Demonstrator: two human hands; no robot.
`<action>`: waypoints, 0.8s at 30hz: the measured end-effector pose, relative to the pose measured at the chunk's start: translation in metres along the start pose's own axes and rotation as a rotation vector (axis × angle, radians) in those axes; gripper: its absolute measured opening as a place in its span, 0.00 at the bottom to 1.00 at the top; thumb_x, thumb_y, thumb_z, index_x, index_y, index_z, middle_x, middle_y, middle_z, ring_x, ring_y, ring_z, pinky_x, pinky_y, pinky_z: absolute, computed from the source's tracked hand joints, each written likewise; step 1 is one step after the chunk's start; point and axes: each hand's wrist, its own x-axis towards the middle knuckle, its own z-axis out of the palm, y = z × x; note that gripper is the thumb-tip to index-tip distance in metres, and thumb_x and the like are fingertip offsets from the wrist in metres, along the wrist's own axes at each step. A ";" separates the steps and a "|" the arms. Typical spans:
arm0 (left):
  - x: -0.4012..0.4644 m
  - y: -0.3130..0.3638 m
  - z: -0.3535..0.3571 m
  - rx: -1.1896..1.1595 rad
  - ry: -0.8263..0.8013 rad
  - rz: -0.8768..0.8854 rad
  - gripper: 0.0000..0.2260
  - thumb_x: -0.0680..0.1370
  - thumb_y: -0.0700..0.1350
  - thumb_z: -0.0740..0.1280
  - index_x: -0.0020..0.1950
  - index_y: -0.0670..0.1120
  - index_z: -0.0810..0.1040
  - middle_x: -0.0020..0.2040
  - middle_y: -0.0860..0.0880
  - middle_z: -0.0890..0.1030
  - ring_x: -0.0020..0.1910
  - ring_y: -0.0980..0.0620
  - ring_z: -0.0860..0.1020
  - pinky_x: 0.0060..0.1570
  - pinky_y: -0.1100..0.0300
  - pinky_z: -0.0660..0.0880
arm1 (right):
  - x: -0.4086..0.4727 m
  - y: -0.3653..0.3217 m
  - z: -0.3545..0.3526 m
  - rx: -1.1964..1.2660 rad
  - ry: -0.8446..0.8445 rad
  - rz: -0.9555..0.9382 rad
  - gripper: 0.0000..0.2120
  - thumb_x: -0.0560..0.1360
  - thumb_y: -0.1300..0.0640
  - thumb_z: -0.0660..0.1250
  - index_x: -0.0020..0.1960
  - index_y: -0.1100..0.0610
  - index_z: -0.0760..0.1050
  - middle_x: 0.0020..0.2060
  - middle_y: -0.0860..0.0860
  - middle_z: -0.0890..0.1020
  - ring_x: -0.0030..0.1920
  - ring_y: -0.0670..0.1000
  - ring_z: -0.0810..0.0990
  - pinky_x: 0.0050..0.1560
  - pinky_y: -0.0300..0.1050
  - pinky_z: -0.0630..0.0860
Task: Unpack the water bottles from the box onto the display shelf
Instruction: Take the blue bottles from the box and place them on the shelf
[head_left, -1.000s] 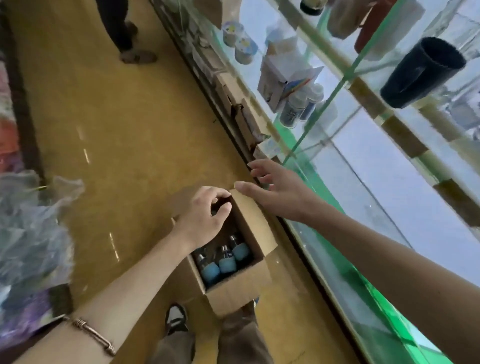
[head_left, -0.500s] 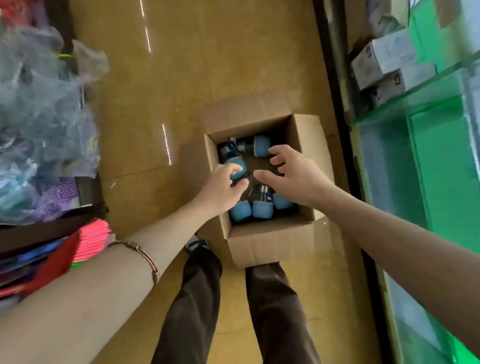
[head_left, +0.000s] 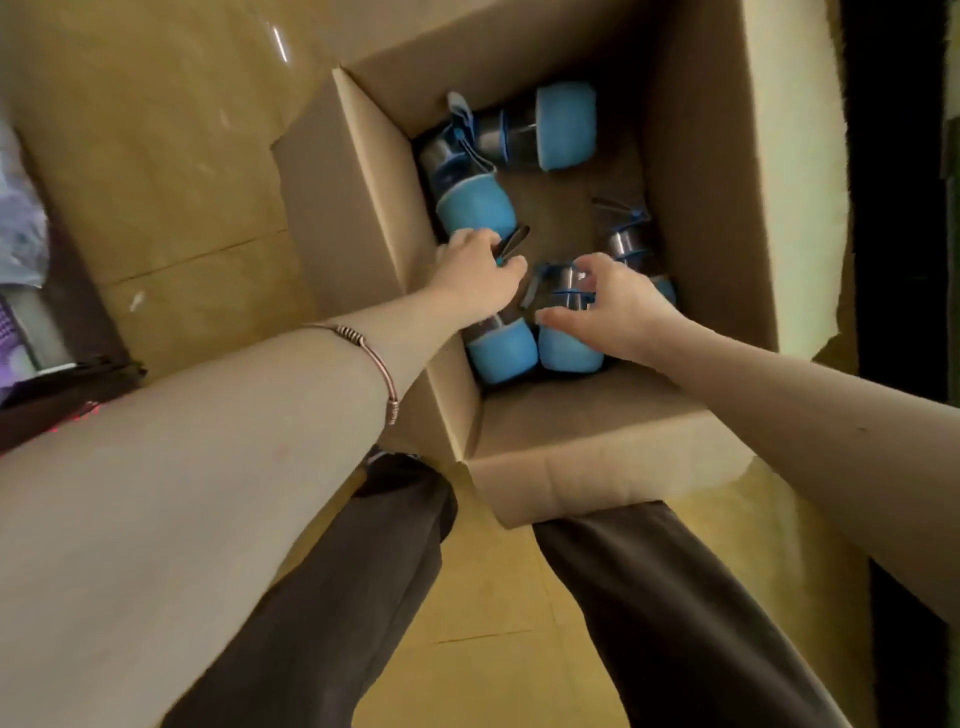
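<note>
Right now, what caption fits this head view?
Both hands, left and right, grasp blue bottles inside a box.

dim warm light, soft blur, wide-angle distortion

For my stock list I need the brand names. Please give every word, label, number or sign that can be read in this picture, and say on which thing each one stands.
No text can be read anywhere in the picture.
Brown cardboard box: plain walls and flaps, no print shows.
Blue and steel water bottles: no label or brand is visible.
Purple packaging at the left edge: too blurred to tell.
</note>
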 end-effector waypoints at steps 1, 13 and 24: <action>0.013 -0.004 0.006 0.029 -0.010 -0.007 0.25 0.79 0.54 0.60 0.73 0.43 0.64 0.73 0.43 0.64 0.72 0.43 0.63 0.71 0.54 0.60 | 0.012 0.003 0.011 0.008 0.000 0.005 0.37 0.72 0.44 0.71 0.74 0.57 0.60 0.68 0.56 0.70 0.67 0.56 0.69 0.63 0.47 0.67; 0.073 -0.041 0.057 0.819 -0.134 0.035 0.26 0.81 0.58 0.50 0.71 0.41 0.64 0.69 0.38 0.69 0.69 0.41 0.66 0.65 0.51 0.61 | 0.088 0.019 0.103 -0.192 -0.172 0.038 0.44 0.72 0.41 0.69 0.74 0.66 0.53 0.70 0.61 0.65 0.70 0.59 0.65 0.68 0.47 0.61; 0.104 -0.046 0.073 0.821 -0.220 -0.044 0.28 0.81 0.60 0.49 0.74 0.43 0.59 0.72 0.40 0.66 0.71 0.42 0.63 0.69 0.51 0.56 | 0.102 0.030 0.157 -0.459 0.035 -0.001 0.56 0.66 0.35 0.72 0.75 0.65 0.46 0.71 0.58 0.63 0.69 0.56 0.62 0.66 0.47 0.61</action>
